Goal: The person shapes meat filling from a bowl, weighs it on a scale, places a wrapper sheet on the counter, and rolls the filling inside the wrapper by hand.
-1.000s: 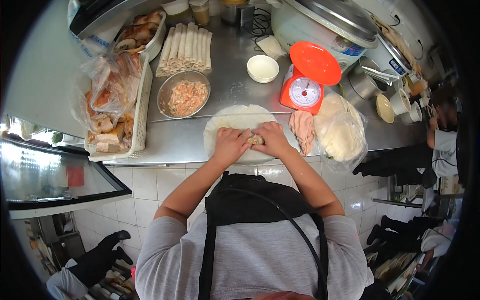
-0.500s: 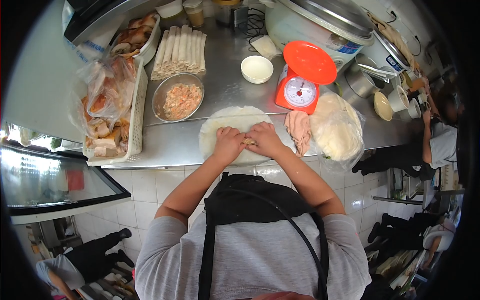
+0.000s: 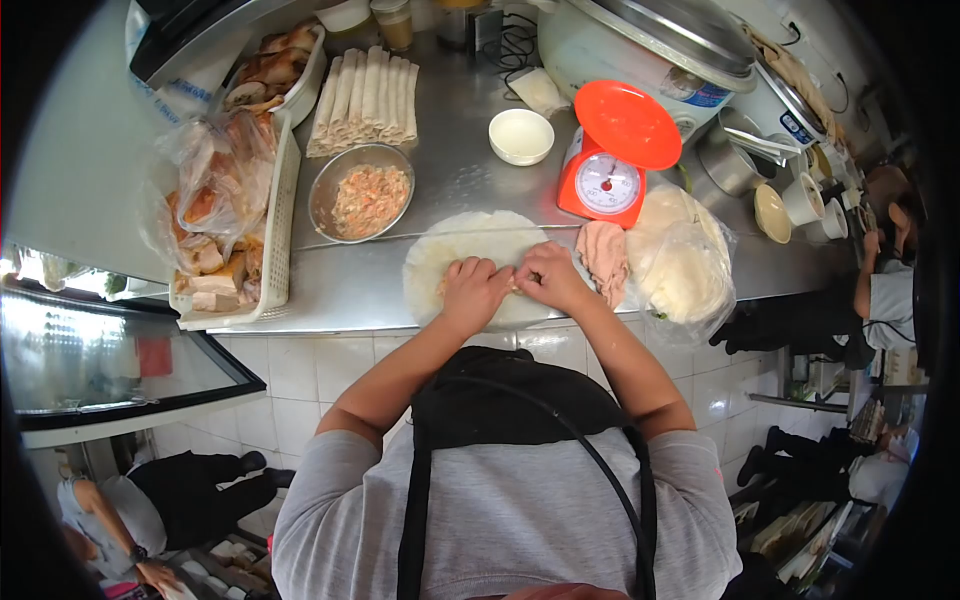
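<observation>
I'm watching a head-worn, wide-angle camera looking forward and down, past the wearer's grey shirt (image 3: 540,500) onto the nearby steel counter (image 3: 345,272).

A plain gray shirt (image 3: 540,500) with 2 short sleeves (image 3: 325,480) goes under a black apron (image 3: 490,402) with 2 black straps (image 3: 413,510) and a thin, bendy black cord (image 3: 610,475).

Wrapper (image 3: 472,237), one: round, thin, off-white sheet, far part lying flat; I see it close to the surface's (image 3: 350,285) near edge. Filling (image 3: 516,288), one portion: mostly hidden, on the wrapper's right half.
</observation>
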`<control>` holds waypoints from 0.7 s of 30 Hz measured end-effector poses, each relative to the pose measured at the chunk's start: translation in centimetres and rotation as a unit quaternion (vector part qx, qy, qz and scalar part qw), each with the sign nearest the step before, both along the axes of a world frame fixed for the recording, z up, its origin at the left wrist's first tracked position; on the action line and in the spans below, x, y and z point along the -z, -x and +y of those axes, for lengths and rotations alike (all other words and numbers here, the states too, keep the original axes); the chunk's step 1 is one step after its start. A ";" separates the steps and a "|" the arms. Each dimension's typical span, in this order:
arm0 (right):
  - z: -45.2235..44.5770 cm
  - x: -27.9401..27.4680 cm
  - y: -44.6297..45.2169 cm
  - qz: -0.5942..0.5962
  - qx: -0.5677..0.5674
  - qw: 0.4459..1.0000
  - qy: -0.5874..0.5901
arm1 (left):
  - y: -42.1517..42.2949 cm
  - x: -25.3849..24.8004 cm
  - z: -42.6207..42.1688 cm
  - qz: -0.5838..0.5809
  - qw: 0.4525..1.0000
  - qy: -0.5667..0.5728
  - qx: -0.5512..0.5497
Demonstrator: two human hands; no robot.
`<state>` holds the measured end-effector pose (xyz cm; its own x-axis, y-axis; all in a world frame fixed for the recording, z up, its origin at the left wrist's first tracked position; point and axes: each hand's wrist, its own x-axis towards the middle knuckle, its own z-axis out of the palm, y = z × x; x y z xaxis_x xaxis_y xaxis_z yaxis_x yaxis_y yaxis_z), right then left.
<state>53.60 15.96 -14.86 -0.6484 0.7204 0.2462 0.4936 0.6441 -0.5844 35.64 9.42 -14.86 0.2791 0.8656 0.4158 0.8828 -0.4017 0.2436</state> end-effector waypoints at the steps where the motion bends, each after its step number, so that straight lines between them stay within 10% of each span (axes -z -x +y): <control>1: -0.2 -1.4 0.2 0.003 0.011 1.000 0.012 | 0.1 -0.3 0.0 -0.012 1.000 0.003 -0.004; 21: -0.6 -0.8 -0.3 -0.081 0.000 0.996 -0.021 | -0.3 0.1 0.0 0.008 1.000 -0.020 -0.004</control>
